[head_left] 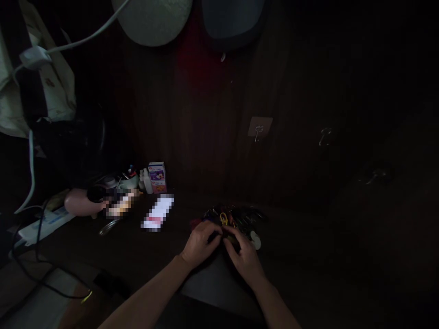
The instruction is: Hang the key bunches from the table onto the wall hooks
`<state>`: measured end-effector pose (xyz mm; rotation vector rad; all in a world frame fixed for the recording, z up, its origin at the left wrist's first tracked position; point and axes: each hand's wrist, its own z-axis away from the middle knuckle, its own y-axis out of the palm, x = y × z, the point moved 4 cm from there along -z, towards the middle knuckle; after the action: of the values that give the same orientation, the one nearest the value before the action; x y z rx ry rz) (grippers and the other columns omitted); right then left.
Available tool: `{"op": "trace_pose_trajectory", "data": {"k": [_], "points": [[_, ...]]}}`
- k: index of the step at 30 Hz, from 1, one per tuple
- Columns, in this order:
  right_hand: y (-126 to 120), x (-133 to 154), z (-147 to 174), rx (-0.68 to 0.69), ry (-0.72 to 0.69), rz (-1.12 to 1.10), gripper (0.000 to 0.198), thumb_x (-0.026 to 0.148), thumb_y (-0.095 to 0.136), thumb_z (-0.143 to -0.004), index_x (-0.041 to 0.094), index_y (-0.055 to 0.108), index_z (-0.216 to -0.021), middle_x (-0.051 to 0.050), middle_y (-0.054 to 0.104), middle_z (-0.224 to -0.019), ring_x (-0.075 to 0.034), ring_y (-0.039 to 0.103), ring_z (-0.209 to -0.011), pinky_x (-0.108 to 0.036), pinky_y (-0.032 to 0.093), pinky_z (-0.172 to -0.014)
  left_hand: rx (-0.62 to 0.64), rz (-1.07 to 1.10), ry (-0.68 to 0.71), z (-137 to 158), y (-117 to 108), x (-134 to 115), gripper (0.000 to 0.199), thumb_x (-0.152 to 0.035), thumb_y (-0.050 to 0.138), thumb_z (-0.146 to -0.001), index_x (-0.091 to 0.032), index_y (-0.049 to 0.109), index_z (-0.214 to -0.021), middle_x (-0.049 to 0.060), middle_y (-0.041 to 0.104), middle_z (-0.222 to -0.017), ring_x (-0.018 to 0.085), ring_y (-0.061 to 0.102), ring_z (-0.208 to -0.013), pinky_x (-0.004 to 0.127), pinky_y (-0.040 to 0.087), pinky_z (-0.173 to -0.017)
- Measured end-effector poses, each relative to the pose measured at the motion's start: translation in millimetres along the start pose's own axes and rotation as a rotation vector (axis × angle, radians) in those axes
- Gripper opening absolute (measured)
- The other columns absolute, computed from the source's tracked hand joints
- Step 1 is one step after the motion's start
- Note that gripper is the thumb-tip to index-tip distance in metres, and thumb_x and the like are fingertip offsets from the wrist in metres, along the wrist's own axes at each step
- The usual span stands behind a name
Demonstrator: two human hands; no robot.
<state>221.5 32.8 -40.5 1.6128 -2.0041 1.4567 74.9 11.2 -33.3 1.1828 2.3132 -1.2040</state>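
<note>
In the dim middle of the head view, my left hand (201,241) and my right hand (243,253) meet fingertip to fingertip over a dark work surface. Both pinch at something small between them, too dark to name. Just beyond the fingers lies a tangle of thin dark cords or straps (247,217). A yellow loop of cord (223,218) stands out in it. Beside my right hand is a pale round piece (255,240). Some red material (195,223) shows beyond my left hand. Beneath my wrists lies a grey flat sheet (219,283).
To the left lie a lit phone (158,213), small boxes (157,177), white bottles (147,181), a pink hair dryer (82,202) and a power strip (48,225) with loose cables. A wall hook (258,130) is on the dark panel behind. A white cable (85,39) hangs at upper left.
</note>
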Motion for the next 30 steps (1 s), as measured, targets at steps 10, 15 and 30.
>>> {"op": "trace_pose_trajectory", "data": {"k": [10,15,30], "points": [[0.4,-2.1,-1.4,0.020,0.015,-0.103,0.027,0.031,0.045,-0.090,0.027,0.060,-0.111,-0.006,0.063,-0.108,-0.021,0.057,-0.105,-0.038,0.046,-0.091,-0.039,0.108,0.039,1.6,0.1,4.1,0.011,-0.018,0.051,-0.088,-0.021,0.061,-0.091,0.004,0.060,-0.091,0.014,0.060,-0.085,0.026,0.050,-0.077],[-3.1,-0.4,-2.0,-0.071,-0.008,-0.067,0.024,0.028,0.049,-0.087,0.026,0.060,-0.108,-0.006,0.059,-0.101,-0.021,0.058,-0.099,-0.037,0.048,-0.087,-0.010,0.104,0.037,0.2,-0.1,0.7,0.012,-0.015,0.050,-0.088,-0.020,0.060,-0.093,0.004,0.061,-0.091,0.014,0.060,-0.087,0.026,0.050,-0.078],[2.1,-3.3,0.2,0.044,0.080,-0.091,0.019,0.027,0.050,-0.084,0.024,0.056,-0.102,-0.005,0.066,-0.099,-0.021,0.061,-0.093,-0.036,0.046,-0.084,0.005,0.054,0.063,0.7,-2.4,-4.5,0.013,-0.018,0.046,-0.090,-0.019,0.058,-0.095,0.005,0.063,-0.089,0.015,0.061,-0.085,0.026,0.050,-0.076]]}}
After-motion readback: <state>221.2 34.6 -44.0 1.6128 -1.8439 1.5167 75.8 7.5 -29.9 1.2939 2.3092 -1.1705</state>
